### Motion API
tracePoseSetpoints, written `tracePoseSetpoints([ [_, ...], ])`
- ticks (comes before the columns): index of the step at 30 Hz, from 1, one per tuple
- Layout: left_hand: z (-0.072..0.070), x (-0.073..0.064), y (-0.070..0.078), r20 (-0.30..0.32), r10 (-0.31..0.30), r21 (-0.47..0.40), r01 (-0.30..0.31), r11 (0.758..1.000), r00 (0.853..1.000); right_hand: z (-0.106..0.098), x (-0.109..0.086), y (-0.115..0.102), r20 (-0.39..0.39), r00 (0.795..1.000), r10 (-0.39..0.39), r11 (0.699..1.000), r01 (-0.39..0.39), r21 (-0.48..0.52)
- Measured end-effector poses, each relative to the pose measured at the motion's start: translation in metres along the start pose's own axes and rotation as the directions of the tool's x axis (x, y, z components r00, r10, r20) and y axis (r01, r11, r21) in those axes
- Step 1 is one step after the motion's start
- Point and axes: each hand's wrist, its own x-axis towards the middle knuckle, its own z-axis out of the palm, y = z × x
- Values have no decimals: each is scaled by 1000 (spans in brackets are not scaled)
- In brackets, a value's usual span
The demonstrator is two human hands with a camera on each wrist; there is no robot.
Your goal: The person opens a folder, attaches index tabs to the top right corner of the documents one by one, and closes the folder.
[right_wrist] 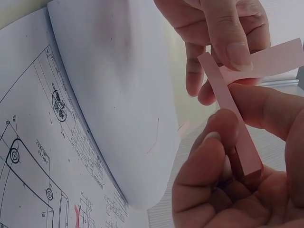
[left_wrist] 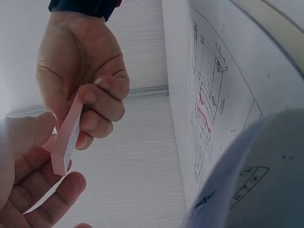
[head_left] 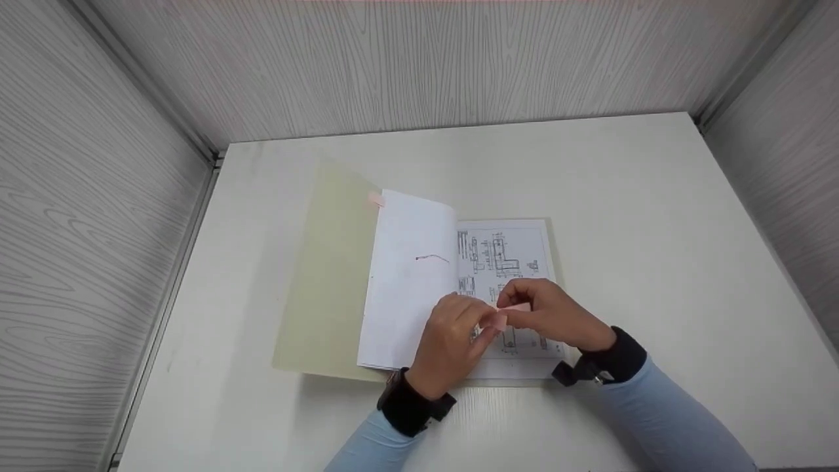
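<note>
Reader: Booklet (head_left: 413,314) of white paper in a pale yellow-green card cover (head_left: 321,282), spread on the flat white surface (head_left: 636,216): how far along is the work?

Author: Partway, judging from the layout. One small pale-pink paper tab (head_left: 376,198) already projects from the outer edge of the turned white leaf (head_left: 413,229), near its upper corner and over the cover. The facing page (head_left: 537,242), printed with black technical drawings, shows no tab along its visible edges.

Reader: And the two hands?

Author: Both are raised above the facing page. The right hand (head_left: 557,314) grips a narrow pale-pink paper pad (right_wrist: 246,147), its fingers curled round it. The left hand (head_left: 452,334) pinches a thin pale-pink paper strip (right_wrist: 278,61) between thumb and fingers; in the right wrist view the strip stands out sideways from the pad.

Reader: Is the strip detached?

Author: That cannot be told, since the left hand's fingers partly cover the place where strip and pad meet.

Reader: What, then, is left?

Author: The strip lies on no page, so, with the existing tab as a guide, separating and placing it appear outstanding. How many further tabs are needed is not shown.
</note>
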Motion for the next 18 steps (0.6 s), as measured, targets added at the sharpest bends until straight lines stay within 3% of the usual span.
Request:
tracePoseSetpoints([
  [18,-9,-2,8,-8,46,-32,-47,998,999,-3,-3,23,-2,996,89,996,-89,13],
])
